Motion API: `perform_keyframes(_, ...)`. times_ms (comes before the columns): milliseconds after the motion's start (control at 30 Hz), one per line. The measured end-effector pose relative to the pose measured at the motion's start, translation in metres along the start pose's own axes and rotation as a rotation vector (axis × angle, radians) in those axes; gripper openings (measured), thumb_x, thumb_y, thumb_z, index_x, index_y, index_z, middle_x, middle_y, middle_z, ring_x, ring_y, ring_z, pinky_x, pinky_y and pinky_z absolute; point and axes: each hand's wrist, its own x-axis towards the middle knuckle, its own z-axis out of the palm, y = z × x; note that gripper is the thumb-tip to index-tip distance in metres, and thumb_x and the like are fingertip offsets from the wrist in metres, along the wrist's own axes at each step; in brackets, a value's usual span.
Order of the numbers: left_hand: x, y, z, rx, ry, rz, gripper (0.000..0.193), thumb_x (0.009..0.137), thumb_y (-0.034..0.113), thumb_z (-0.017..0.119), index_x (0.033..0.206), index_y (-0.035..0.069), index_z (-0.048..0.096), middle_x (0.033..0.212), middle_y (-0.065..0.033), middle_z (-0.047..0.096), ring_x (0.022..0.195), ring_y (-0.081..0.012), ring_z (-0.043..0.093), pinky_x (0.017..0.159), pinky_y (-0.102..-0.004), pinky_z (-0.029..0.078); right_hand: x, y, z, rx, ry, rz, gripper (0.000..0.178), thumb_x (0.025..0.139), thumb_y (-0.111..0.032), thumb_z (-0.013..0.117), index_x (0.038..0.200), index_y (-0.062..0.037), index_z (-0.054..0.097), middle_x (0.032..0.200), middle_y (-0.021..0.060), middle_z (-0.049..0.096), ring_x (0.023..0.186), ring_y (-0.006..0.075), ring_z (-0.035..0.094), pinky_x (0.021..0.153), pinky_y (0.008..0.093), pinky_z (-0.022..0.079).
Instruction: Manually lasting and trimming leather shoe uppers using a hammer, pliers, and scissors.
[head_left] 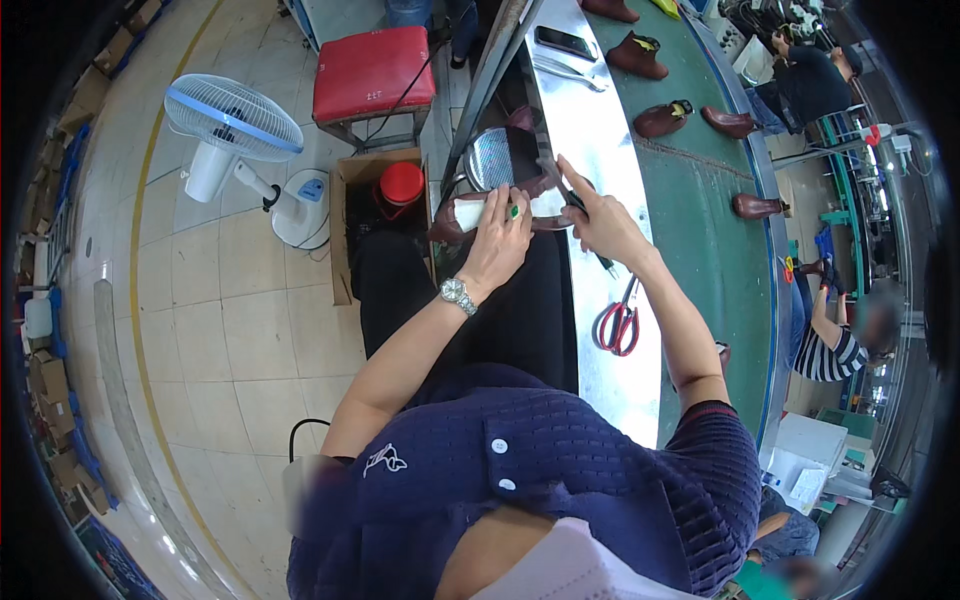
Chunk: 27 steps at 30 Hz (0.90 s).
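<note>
My left hand (500, 235) grips a brown leather shoe (446, 222) lying across my lap at the bench edge. A pale, whitish surface shows on the shoe's upward side, and my fingers press over it. My right hand (606, 225) is closed around a tool with a dark handle (576, 202); its greyish end lies by the shoe, and its kind is hard to make out. Red-handled scissors (619, 325) lie on the metal bench (615, 395) below my right wrist. Past my hands is a round, mesh-like disc (490, 158), partly in shadow.
A green conveyor belt (700, 260) right of the bench carries several brown boots (637, 56). A phone (564, 41) and a metal tool (568, 72) lie at the bench's far end. Leftward stand a fan (235, 120), a red stool (373, 72) and a carton (343, 235) with a red-lidded container (401, 184). Co-workers sit beyond the belt.
</note>
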Motion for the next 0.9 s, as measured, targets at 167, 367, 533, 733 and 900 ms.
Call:
perform_keyframes(167, 0.004, 0.002, 0.002, 0.033, 0.011, 0.019, 0.055, 0.073, 0.016, 0.065, 0.117, -0.010, 0.043, 0.119, -0.0225, 0.045, 0.119, -0.0387, 0.038, 0.103, -0.0447, 0.029, -0.003, -0.004, 0.020, -0.029, 0.232, -0.080, 0.072, 0.082, -0.007, 0.050, 0.141, -0.0236, 0.012, 0.070, 0.0238, 0.060, 0.064, 0.0424, 0.058, 0.062, 0.0493, 0.046)
perform_keyframes(367, 0.002, -0.001, 0.003, 0.015, 0.035, 0.006, 0.042, 0.081, 0.014, 0.052, 0.112, -0.012, 0.045, 0.115, -0.0226, 0.045, 0.117, -0.0399, 0.039, 0.105, -0.0444, 0.025, -0.005, -0.019, 0.005, -0.167, 0.067, -0.144, 0.075, 0.080, -0.006, 0.050, 0.141, -0.0253, 0.011, 0.067, 0.0203, 0.061, 0.062, 0.0391, 0.060, 0.059, 0.0485, 0.047)
perform_keyframes(533, 0.008, 0.001, -0.002, -0.048, 0.012, -0.019, 0.042, 0.080, 0.014, 0.053, 0.112, -0.012, 0.045, 0.115, -0.0226, 0.045, 0.116, -0.0388, 0.040, 0.104, -0.0442, 0.026, -0.007, -0.021, 0.023, -0.154, 0.077, 0.004, 0.072, 0.082, -0.009, 0.050, 0.141, -0.0264, 0.013, 0.066, 0.0222, 0.060, 0.063, 0.0393, 0.060, 0.060, 0.0487, 0.047)
perform_keyframes(733, 0.013, -0.014, -0.038, 0.156, -0.111, -0.161, 0.039, 0.076, 0.005, 0.049, 0.110, -0.013, 0.049, 0.113, -0.0259, 0.049, 0.111, -0.0342, 0.044, 0.097, -0.0399, 0.033, -0.001, -0.014, 0.016, -0.214, 0.044, -0.189, 0.070, 0.082, -0.009, 0.050, 0.141, -0.0262, 0.016, 0.069, 0.0234, 0.060, 0.062, 0.0392, 0.060, 0.060, 0.0476, 0.048)
perform_keyframes(900, 0.001, -0.014, -0.023, 0.158, -0.023, -0.082, 0.048, 0.067, 0.001, 0.056, 0.113, -0.012, 0.047, 0.111, -0.0252, 0.050, 0.110, -0.0363, 0.045, 0.101, -0.0404, 0.030, -0.003, -0.041, 0.019, -0.056, 0.198, -0.131, 0.069, 0.082, -0.009, 0.050, 0.140, -0.0254, 0.017, 0.069, 0.0239, 0.060, 0.061, 0.0390, 0.060, 0.059, 0.0469, 0.048)
